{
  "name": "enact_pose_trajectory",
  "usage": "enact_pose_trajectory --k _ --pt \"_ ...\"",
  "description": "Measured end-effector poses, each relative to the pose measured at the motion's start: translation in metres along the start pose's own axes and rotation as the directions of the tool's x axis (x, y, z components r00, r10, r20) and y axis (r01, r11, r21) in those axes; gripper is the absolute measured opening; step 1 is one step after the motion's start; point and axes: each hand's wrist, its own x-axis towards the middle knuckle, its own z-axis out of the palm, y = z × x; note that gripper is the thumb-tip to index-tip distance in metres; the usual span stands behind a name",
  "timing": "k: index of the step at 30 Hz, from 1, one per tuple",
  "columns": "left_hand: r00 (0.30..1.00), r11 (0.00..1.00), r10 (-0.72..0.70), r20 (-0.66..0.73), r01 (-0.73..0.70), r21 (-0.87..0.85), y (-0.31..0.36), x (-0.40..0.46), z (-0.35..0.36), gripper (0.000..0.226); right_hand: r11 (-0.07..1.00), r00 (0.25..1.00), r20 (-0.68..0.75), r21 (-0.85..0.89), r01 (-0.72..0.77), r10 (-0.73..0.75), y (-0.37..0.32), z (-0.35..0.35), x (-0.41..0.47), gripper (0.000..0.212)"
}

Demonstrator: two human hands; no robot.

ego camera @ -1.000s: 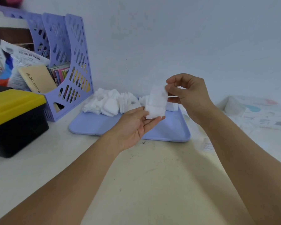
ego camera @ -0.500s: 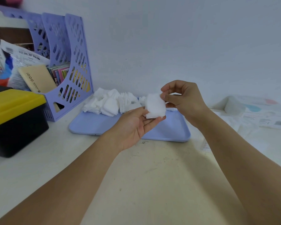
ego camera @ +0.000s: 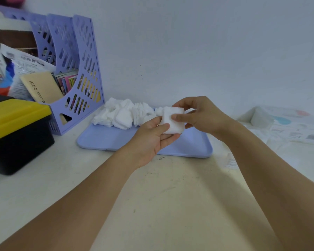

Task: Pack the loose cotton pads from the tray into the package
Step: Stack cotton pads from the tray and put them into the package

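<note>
Both hands hold one small stack of white cotton pads (ego camera: 170, 122) just above the lilac tray (ego camera: 116, 140). My left hand (ego camera: 152, 138) cups the stack from below, thumb lying on its front. My right hand (ego camera: 198, 115) grips it from the right, thumb pressed on the front face and fingers curled over the top. A heap of loose cotton pads (ego camera: 123, 115) lies along the tray's far left edge. The clear plastic package (ego camera: 283, 124) with printed labels lies flat on the table at the far right.
A lilac file rack (ego camera: 76, 73) full of papers and booklets stands at the back left against the wall. In front of it sits a black box with a yellow lid (ego camera: 14, 131). The white tabletop (ego camera: 152, 205) stretches toward me under my forearms.
My right hand brought down the pad it held up and pressed it onto the stack in my left hand. Both hands now clasp the stack together, slightly lower over the tray.
</note>
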Motion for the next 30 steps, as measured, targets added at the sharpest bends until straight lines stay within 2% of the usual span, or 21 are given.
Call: enact_pose_trajectory --k 5,7,11,15,19,22,30 --pt "0.995 0.985 0.097 0.003 -0.096 0.143 -0.002 0.0 0.001 0.044 0.995 0.995 0.003 -0.018 0.096 -0.096 0.005 0.0 -0.001 0.036" --pt "0.995 0.992 0.096 -0.02 -0.094 0.084 0.001 -0.001 0.003 0.042 0.986 0.985 -0.046 -0.027 0.164 -0.165 0.005 0.001 -0.001 0.038" --pt "0.996 0.987 0.043 -0.074 -0.054 -0.153 0.007 0.001 0.005 0.033 0.96 0.95 -0.145 -0.015 0.279 -0.278 0.004 0.008 0.0 0.037" --pt "0.996 0.989 0.063 -0.065 -0.071 -0.132 0.006 0.001 0.002 0.036 0.937 0.93 -0.116 -0.06 0.345 -0.35 0.001 0.013 -0.002 0.032" --pt "0.996 0.99 0.057 -0.065 -0.064 -0.122 0.007 0.001 0.0 0.037 0.934 0.929 -0.096 -0.075 0.35 -0.356 0.001 0.016 -0.003 0.022" --pt "0.994 0.988 0.053 -0.1 -0.067 -0.142 0.008 0.0 0.001 0.036 0.958 0.956 -0.066 -0.049 0.283 -0.285 0.003 0.012 -0.001 0.016" --pt "0.991 0.983 0.018 -0.133 -0.042 -0.178 0.008 -0.001 0.003 0.034 0.978 0.981 -0.008 0.077 0.193 -0.193 0.004 0.009 0.0 0.025"
